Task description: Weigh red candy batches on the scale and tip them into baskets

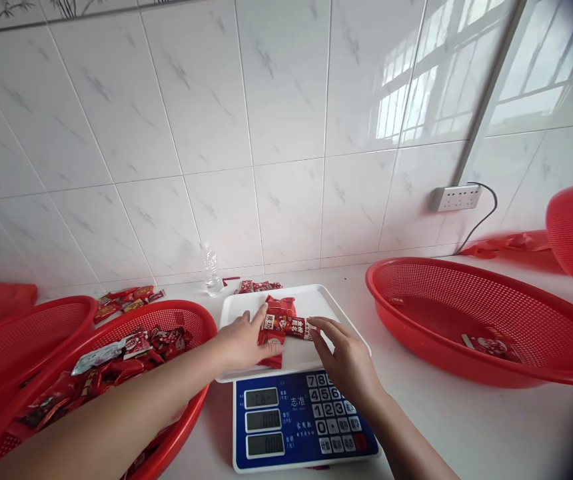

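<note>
A white weighing tray (pixel 336 313) sits on top of a blue-faced digital scale (pixel 294 413). In the tray lie a few red snack packets (pixel 280 307), overlapping each other. Across them runs a long dark-red snack packet (pixel 294 325) with white lettering. My left hand (pixel 241 340) grips the left side of this bunch, fingers above and thumb below. At the long packet's right end, my right hand (pixel 344 347) closes thumb and fingers in a pinch. Palms and some fingertips are hidden.
A red basket (pixel 201 320) full of wrapped snacks stands left, beside another red basket (pixel 66 307). On the right, a red basket (pixel 401 333) holds a few packets. Behind are a water bottle (pixel 211 270), loose packets (pixel 259 287) and a wall socket (pixel 456 198).
</note>
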Demonstrator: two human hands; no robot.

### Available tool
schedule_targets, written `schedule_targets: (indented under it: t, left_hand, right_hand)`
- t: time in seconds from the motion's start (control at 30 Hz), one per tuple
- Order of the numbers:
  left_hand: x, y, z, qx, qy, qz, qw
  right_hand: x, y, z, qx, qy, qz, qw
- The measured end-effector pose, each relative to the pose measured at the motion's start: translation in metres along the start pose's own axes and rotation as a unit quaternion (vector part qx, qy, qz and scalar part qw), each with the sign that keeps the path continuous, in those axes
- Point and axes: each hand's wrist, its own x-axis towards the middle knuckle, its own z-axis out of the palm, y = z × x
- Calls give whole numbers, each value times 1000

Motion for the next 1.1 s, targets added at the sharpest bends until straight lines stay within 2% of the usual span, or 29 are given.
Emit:
schedule_targets:
  t: [0.1,0.17,0.43,0.63,0.77,0.9,1.1]
  left_hand:
    - [-16,13,7,57,-51,-9,997]
    - [-20,16,11,67,-47,8,997]
    - [-13,0,26,35,53,59,996]
    - [-1,2,14,-99,96,34,990]
    - [10,9,5,-100,79,54,990]
    - [25,14,10,-59,81,96,990]
    - [46,18,21,51,-26,131,990]
  right_hand:
    - [0,0,0,6,-5,0,1000]
    - [-1,0,1,13,-7,-1,1000]
    - [-1,-1,2,28,-7,-4,1000]
    - [0,-2,1,19,-2,-11,1000]
    - [0,-4,-1,23,-5,-12,1000]
    - [0,-4,-1,17,-7,-8,1000]
    - [1,-2,1,8,-14,-7,1000]
